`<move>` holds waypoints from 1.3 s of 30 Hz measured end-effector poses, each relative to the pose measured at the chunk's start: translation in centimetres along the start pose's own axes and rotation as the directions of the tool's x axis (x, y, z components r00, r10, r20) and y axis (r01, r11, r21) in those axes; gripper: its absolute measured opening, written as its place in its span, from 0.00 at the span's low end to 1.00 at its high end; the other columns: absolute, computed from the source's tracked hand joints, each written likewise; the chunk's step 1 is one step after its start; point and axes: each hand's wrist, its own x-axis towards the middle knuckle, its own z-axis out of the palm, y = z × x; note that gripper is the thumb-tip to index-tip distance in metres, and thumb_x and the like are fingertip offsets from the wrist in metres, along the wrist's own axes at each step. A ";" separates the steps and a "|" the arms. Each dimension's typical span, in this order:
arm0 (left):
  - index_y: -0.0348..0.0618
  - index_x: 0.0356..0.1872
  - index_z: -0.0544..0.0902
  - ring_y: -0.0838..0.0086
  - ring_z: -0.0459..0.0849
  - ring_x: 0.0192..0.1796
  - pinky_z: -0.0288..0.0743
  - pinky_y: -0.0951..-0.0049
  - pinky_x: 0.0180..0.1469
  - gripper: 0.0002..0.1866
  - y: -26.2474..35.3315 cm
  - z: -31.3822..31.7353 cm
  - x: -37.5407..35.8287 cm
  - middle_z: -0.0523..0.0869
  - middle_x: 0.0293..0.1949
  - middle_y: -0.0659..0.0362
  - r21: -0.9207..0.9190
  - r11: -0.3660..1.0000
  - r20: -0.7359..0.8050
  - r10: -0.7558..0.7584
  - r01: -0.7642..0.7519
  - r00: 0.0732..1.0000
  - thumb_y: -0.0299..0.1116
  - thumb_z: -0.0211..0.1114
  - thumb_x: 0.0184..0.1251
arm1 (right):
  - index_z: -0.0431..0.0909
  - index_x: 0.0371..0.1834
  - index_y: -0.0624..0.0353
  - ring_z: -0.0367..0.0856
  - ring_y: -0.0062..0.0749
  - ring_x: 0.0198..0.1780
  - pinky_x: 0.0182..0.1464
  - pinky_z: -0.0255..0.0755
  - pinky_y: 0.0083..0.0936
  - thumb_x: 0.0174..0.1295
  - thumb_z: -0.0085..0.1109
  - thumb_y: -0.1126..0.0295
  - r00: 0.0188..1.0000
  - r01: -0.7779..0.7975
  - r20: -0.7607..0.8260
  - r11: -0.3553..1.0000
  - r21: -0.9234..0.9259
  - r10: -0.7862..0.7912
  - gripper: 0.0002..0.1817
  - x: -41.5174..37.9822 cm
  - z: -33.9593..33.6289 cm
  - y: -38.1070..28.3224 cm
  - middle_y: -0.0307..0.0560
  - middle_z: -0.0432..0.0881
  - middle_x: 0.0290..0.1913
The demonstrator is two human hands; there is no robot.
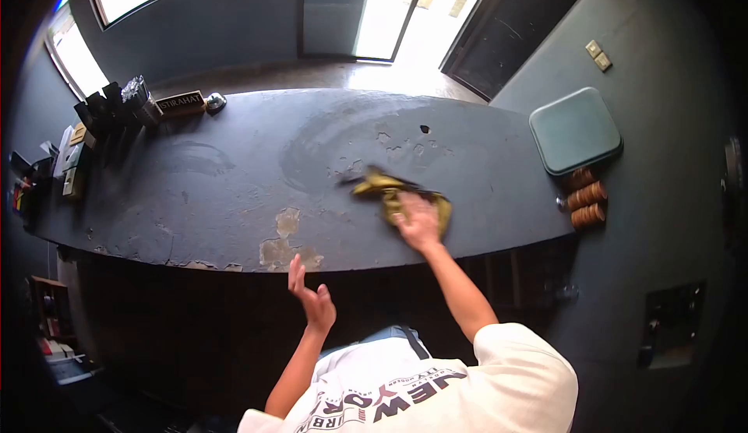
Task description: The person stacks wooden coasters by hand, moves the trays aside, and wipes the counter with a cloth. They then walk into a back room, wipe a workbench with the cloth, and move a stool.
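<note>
Yellow cloth (397, 197) on dark counter (234, 176), right of middle | right hand (418, 220) flat, pressing it | left hand (312, 302) open, empty | advice: keep palm pressure even, strokes overlapping.

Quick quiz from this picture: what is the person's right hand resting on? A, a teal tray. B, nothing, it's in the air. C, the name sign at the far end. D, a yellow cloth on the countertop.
D: the right hand lies flat on the yellow cloth, pressed to the dark countertop, while the left hand hangs open below the counter's edge.
</note>
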 end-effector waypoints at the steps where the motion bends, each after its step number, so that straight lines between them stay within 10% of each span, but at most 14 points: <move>1: 0.41 0.84 0.61 0.43 0.61 0.88 0.51 0.42 0.89 0.30 -0.2 -3.0 -2.0 0.63 0.87 0.40 0.006 0.999 0.045 -0.048 0.048 0.998 0.45 0.56 0.93 | 0.71 0.90 0.37 0.66 0.51 0.89 0.89 0.51 0.65 0.80 0.54 0.36 0.989 -0.123 -0.082 0.992 -0.041 0.120 0.39 -2.1 -0.3 4.1 0.44 0.71 0.89; 5: 0.35 0.82 0.68 0.44 0.65 0.85 0.56 0.46 0.88 0.33 0.0 -15.5 -8.0 0.69 0.84 0.40 0.268 0.903 0.181 -0.389 0.335 0.903 0.25 0.65 0.79 | 0.54 0.97 0.29 0.43 0.51 0.97 0.90 0.34 0.73 0.84 0.41 0.28 0.734 -0.679 -0.208 0.692 -0.244 0.647 0.43 -4.9 -0.8 18.5 0.41 0.48 0.98; 9: 0.38 0.78 0.77 0.48 0.78 0.77 0.73 0.49 0.76 0.28 -2.8 -26.0 -11.3 0.79 0.77 0.44 0.395 0.741 -0.101 -0.553 0.543 0.827 0.25 0.64 0.79 | 0.53 0.97 0.30 0.38 0.53 0.97 0.89 0.33 0.79 0.85 0.39 0.31 0.485 -0.867 -0.267 0.419 -0.269 0.833 0.42 1.6 -0.6 18.8 0.41 0.47 0.98; 11: 0.42 0.79 0.77 0.54 0.82 0.72 0.77 0.52 0.70 0.25 -4.2 -30.2 -13.1 0.81 0.75 0.47 0.265 0.636 -0.405 -0.609 0.725 0.682 0.30 0.62 0.85 | 0.57 0.96 0.36 0.39 0.53 0.97 0.89 0.34 0.78 0.86 0.41 0.34 0.670 -0.733 -0.171 0.606 -0.308 0.723 0.41 4.7 0.8 14.6 0.43 0.49 0.98; 15: 0.48 0.80 0.73 0.63 0.85 0.65 0.80 0.61 0.64 0.23 -9.1 -36.2 -16.9 0.83 0.71 0.51 -0.291 0.403 -0.682 -0.723 0.868 0.107 0.39 0.57 0.93 | 0.62 0.95 0.40 0.40 0.52 0.98 0.91 0.29 0.75 0.82 0.50 0.36 0.987 -0.155 -0.076 0.948 -0.279 0.139 0.42 8.9 7.0 -5.1 0.45 0.50 0.98; 16: 0.48 0.81 0.72 0.63 0.86 0.62 0.82 0.62 0.61 0.24 -8.8 -36.4 -17.1 0.84 0.69 0.51 -0.294 0.405 -0.565 -0.804 0.866 0.184 0.39 0.58 0.92 | 0.60 0.95 0.38 0.38 0.50 0.98 0.92 0.27 0.72 0.81 0.51 0.35 0.996 0.000 -0.089 0.976 -0.217 -0.019 0.44 9.4 8.9 -11.5 0.45 0.47 0.98; 21: 0.45 0.80 0.78 0.60 0.93 0.55 0.87 0.62 0.58 0.25 -3.3 -34.4 -16.0 0.93 0.61 0.48 0.357 0.424 0.058 -0.899 0.832 0.434 0.36 0.67 0.88 | 0.67 0.92 0.42 0.43 0.46 0.97 0.94 0.28 0.64 0.79 0.57 0.38 0.855 0.493 0.043 0.836 0.243 -0.517 0.42 8.8 13.2 -38.7 0.45 0.52 0.97; 23: 0.40 0.74 0.84 0.62 0.93 0.57 0.87 0.60 0.61 0.21 -4.0 -34.3 -20.9 0.94 0.60 0.47 0.319 0.305 -0.105 -0.929 0.897 0.354 0.36 0.67 0.87 | 0.68 0.91 0.46 0.50 0.47 0.96 0.95 0.35 0.62 0.80 0.57 0.43 0.689 0.679 0.003 0.647 0.347 -0.725 0.40 6.9 16.3 -46.8 0.47 0.57 0.96; 25: 0.39 0.69 0.88 0.63 0.93 0.56 0.87 0.61 0.60 0.19 -4.2 -34.0 -26.1 0.95 0.56 0.50 -0.223 0.093 -0.286 -0.958 0.970 0.026 0.38 0.67 0.88 | 0.78 0.84 0.48 0.52 0.47 0.95 0.94 0.41 0.61 0.79 0.59 0.50 0.520 0.790 -0.050 0.458 0.408 -0.853 0.33 4.7 19.1 -53.8 0.48 0.58 0.95; 28: 0.39 0.64 0.88 0.65 0.93 0.47 0.87 0.62 0.47 0.18 -6.5 -33.7 -39.0 0.94 0.48 0.53 0.018 0.374 -0.457 -0.822 0.927 0.340 0.42 0.66 0.89 | 0.87 0.73 0.52 0.56 0.50 0.94 0.93 0.49 0.59 0.74 0.58 0.64 0.307 0.872 0.080 0.314 0.375 -0.948 0.26 3.3 19.2 -60.6 0.50 0.61 0.94; 29: 0.40 0.64 0.88 0.66 0.93 0.46 0.86 0.63 0.46 0.18 -6.0 -33.4 -40.8 0.94 0.48 0.54 -0.322 -0.047 -0.360 -0.918 0.945 -0.169 0.43 0.66 0.89 | 0.91 0.63 0.56 0.59 0.50 0.93 0.93 0.53 0.54 0.69 0.59 0.71 0.325 0.848 0.007 0.295 0.440 -0.946 0.21 2.8 20.8 -62.5 0.52 0.68 0.90; 30: 0.40 0.63 0.88 0.66 0.92 0.45 0.86 0.63 0.44 0.18 -5.3 -33.5 -40.1 0.94 0.47 0.54 -0.400 -0.159 -0.303 -0.907 0.903 -0.294 0.43 0.66 0.89 | 0.91 0.64 0.56 0.60 0.48 0.92 0.94 0.54 0.52 0.72 0.57 0.70 0.292 0.844 0.039 0.277 0.459 -0.956 0.21 2.9 22.2 -63.9 0.50 0.72 0.87; 37: 0.42 0.61 0.85 0.71 0.89 0.38 0.81 0.66 0.35 0.16 -13.2 -43.0 -39.7 0.92 0.43 0.57 -0.561 -0.237 -0.149 -0.914 0.793 -0.378 0.44 0.66 0.89 | 0.79 0.80 0.49 0.68 0.54 0.87 0.90 0.59 0.47 0.65 0.72 0.75 0.396 0.713 -0.015 0.298 0.634 -0.918 0.37 3.7 20.4 -67.0 0.50 0.76 0.83; 39: 0.43 0.60 0.85 0.72 0.88 0.36 0.79 0.67 0.32 0.16 -16.9 -48.5 -39.6 0.92 0.42 0.57 -0.604 -0.227 -0.137 -0.915 0.764 -0.380 0.44 0.66 0.89 | 0.79 0.80 0.47 0.69 0.58 0.85 0.89 0.58 0.50 0.58 0.80 0.74 0.749 0.492 -0.043 0.511 0.705 -0.662 0.41 2.5 19.3 -67.9 0.52 0.71 0.85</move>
